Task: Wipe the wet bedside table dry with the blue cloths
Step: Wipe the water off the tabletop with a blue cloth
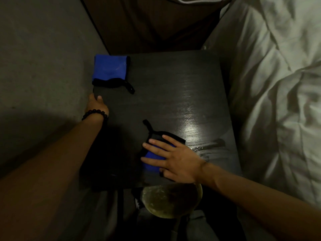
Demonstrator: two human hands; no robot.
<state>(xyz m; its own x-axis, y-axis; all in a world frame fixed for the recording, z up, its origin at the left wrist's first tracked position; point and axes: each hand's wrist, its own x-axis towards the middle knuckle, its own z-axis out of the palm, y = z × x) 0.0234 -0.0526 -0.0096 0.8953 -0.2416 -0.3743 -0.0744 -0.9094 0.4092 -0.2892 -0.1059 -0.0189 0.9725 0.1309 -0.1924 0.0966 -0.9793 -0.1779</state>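
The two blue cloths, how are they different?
The far cloth lies untouched at the table's back left corner; the near cloth is pressed flat under the right hand. The far cloth shows much blue; the near cloth is mostly covered. Both have black edging and a loop.

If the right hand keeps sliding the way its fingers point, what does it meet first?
Probably nothing: the right hand, flat on a blue cloth, points left across bare table toward its left edge.

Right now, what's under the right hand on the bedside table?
Under the right hand lies a blue cloth with black trim, pressed flat on the dark bedside table. The fingers spread across it. The tabletop beneath the cloth is covered, so its wetness cannot be seen.
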